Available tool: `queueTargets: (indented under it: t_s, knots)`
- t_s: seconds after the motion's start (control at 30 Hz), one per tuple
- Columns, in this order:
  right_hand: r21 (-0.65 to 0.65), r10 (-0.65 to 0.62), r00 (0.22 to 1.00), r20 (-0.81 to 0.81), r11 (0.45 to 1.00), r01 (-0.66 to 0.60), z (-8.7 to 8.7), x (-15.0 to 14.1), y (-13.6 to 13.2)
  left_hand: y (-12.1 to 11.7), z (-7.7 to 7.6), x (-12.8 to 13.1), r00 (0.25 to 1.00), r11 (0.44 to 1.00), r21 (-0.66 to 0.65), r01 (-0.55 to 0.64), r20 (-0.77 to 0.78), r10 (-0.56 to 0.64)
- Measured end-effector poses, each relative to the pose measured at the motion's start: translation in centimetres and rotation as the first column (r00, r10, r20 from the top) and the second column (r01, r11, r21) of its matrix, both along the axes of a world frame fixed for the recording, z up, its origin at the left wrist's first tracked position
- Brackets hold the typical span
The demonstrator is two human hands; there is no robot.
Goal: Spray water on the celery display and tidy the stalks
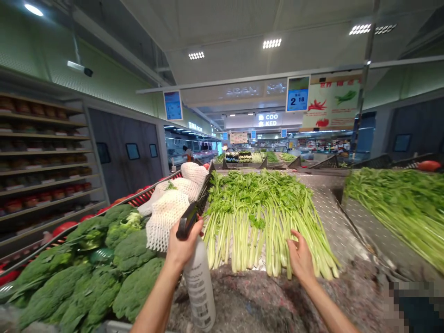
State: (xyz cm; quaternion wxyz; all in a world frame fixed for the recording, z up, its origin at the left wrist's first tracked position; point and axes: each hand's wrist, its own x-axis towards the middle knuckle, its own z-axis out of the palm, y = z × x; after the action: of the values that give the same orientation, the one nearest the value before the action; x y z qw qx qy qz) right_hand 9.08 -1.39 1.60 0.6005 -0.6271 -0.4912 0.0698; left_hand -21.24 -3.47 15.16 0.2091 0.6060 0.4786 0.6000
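Note:
A white spray bottle (200, 286) with a black trigger head is in my left hand (185, 247), whose fingers wrap its neck. It stands nearly upright between the broccoli (133, 256) and the celery (256, 208). My right hand (301, 255) is at the lower right part of the celery, over the pale stalks. Its thumb and forefinger are apart, loosely bent, with nothing visible between them; the other fingers are partly hidden. The celery lies in a wide spread, leaves at the far side and cut ends towards me.
White foam-netted produce (168, 210) sits behind the broccoli, beside a black crate divider (207, 182). A mottled grey mat (249, 300) runs along the front. At right, a mirror-like panel (398, 222) shows the celery again. Price signs (297, 95) hang overhead; packed shelves (41, 152) stand left.

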Motion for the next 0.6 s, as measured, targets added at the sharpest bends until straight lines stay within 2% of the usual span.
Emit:
queueTargets:
  t_s: [0.2, 0.43, 0.6]
  knots:
    - [-0.074, 0.009, 1.0, -0.007, 0.997, -0.01, -1.0, -0.3, -0.1, -0.6, -0.4, -0.4, 0.999, 0.999, 0.021, 0.024, 0.026, -0.024]
    - [-0.054, 0.04, 0.999, -0.014, 0.998, -0.041, -2.1, -0.3, -0.1, -1.7, -0.2, -0.3, 0.999, 1.0, 0.003, 0.016, -0.05, -0.016]
    - [-0.068, 0.044, 0.999, -0.024, 0.997, -0.046, -2.7, -0.2, -0.3, -1.5, -0.6, -0.3, 0.997, 1.0, 0.013, 0.017, -0.08, -0.015]
